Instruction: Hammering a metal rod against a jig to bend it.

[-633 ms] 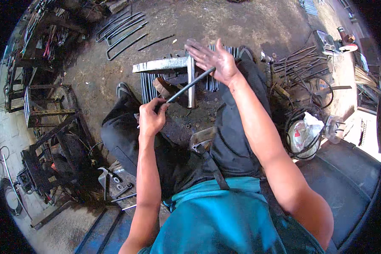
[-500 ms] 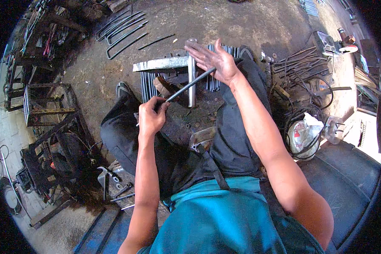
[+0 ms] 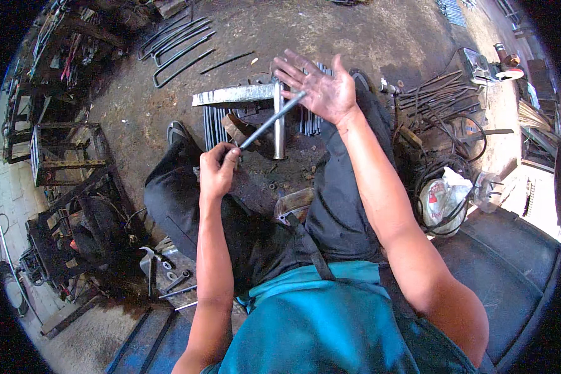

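Observation:
A dark metal rod (image 3: 271, 120) slants up to the right between my hands. Closed round its lower end is my left hand (image 3: 218, 169), with thumb and fingers pressed on it. My right hand (image 3: 321, 87) is spread flat, palm up and smudged dark, and the rod's upper end meets it near the fingers. Behind the rod stands a metal block (image 3: 234, 95) with a pale, worn edge. A shiny steel tube (image 3: 279, 134) lies against the block's right end. Several straight rods (image 3: 215, 128) show below the block.
Bent U-shaped rods (image 3: 182, 65) lie on the floor at the far left. A hammer (image 3: 149, 265) and small tools rest by my left thigh. To the right are a rod pile (image 3: 439, 93), cables and a white bag (image 3: 442, 202). A metal frame (image 3: 68, 163) stands at the left.
My right hand has opened wider, fingers more spread, and the rod's upper end has slid back from past the palm to near the fingers. My left hand still grips the rod.

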Tool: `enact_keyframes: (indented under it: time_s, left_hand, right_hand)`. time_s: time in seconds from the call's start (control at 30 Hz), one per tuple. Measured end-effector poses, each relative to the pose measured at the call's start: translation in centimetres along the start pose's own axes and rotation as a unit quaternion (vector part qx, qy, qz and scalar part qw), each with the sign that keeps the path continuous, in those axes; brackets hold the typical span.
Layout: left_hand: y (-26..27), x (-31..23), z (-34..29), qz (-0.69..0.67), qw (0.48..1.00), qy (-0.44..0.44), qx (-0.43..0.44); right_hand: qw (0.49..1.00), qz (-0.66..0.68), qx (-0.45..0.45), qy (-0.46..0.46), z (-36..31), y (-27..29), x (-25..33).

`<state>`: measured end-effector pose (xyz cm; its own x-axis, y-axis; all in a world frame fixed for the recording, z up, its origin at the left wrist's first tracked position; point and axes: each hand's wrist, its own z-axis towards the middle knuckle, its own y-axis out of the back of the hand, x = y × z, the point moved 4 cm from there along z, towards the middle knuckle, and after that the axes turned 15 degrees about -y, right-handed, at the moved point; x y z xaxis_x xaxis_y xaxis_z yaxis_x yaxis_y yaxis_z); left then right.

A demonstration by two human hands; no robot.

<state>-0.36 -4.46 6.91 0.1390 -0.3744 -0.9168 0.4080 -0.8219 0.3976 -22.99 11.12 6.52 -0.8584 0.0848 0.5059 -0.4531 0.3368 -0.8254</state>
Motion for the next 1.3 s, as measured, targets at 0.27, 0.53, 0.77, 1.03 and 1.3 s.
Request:
enact_keyframes:
  time_s: [0.27,0.53,0.77,1.03,1.3]
  left_hand:
    - [-0.5,-0.1,0.1,0.006,0.999,0.039,0.032]
    - [-2.0,-0.2,-0.1,-0.049,0.990,0.071,0.112]
    - [-2.3,-0.1,-0.1,-0.076,0.989,0.068,0.109]
    - [-2.2,0.0,-0.8,-0.252,0.954,0.090,0.136]
    - [-3.4,-0.8,-1.0,-0.321,0.911,0.149,0.210]
  right_hand:
    - [0.972,0.182,0.148,-0.001,-0.7,-1.8,0.2]
    - [0.975,0.180,0.126,0.014,-0.7,-1.5,0.3]
    - [0.970,0.199,0.138,-0.008,-0.7,-1.4,0.2]
    - [0.984,0.085,0.156,0.017,-1.8,0.8,-1.2]
    - [0.991,0.036,0.124,0.025,-3.4,-0.1,-0.9]
